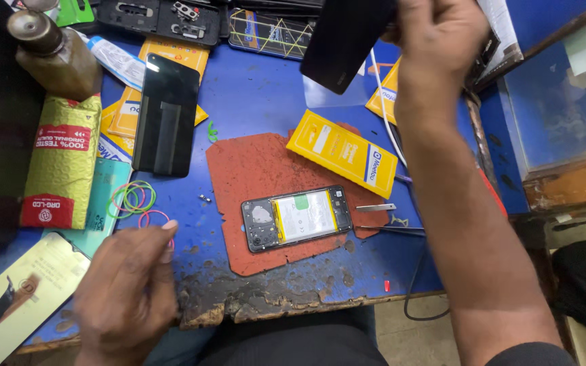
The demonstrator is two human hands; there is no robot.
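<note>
Black back cover (344, 41) is up above the counter's (259, 88) far edge, right hand (435, 41) fingers clamped on it. Left hand (127, 285) hovers loosely curled, empty, at the near-left edge; a loose grip could drop the cover onto the opened phone (298, 217).

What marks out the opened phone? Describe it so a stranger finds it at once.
Start at the blue workbench and find the rust-red mat near its worn front edge. The opened phone lies face down on that mat, back cover off. Unlike the intact dark phone farther left, it shows a pale battery and bare internals.
</note>
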